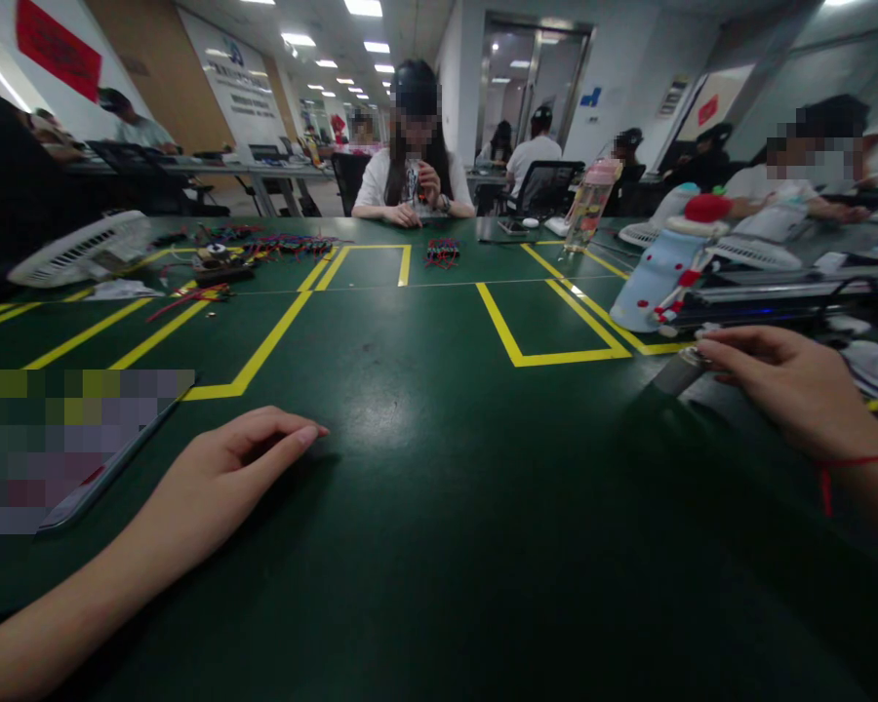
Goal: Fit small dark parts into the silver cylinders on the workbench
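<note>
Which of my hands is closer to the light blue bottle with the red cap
Right. Your right hand rests just below the light blue bottle, fingertips at a small metal piece. Your left hand lies flat on the green table, far to its left.

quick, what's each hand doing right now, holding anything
Left hand: empty, resting palm down on the green table, fingers loosely curled.
Right hand: fingers closed around a small silvery object at the table's right side; what it is cannot be told.
</note>
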### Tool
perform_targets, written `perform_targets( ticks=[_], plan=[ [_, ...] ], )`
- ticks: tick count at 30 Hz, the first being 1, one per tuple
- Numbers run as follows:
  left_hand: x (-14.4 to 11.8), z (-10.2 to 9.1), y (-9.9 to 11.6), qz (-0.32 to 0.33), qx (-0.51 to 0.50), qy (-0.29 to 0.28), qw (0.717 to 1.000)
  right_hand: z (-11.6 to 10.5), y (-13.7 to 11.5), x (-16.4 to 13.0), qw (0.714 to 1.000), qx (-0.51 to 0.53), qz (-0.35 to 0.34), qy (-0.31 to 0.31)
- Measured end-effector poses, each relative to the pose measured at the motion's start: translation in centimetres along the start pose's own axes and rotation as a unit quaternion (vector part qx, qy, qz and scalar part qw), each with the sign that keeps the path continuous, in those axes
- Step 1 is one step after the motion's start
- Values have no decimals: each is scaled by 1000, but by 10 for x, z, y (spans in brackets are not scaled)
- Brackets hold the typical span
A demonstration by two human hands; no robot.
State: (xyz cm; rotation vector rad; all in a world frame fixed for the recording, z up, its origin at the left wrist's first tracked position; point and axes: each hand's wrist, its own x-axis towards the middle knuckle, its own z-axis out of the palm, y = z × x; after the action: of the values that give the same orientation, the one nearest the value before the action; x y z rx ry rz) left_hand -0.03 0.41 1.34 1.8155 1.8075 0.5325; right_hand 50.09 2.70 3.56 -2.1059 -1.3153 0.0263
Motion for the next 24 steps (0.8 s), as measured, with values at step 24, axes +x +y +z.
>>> perform_targets(
  ticks=[24],
  plan=[
    [2, 1, 2, 23, 10, 7, 1000, 23, -4, -22, 993, 32, -109, 38]
  ],
)
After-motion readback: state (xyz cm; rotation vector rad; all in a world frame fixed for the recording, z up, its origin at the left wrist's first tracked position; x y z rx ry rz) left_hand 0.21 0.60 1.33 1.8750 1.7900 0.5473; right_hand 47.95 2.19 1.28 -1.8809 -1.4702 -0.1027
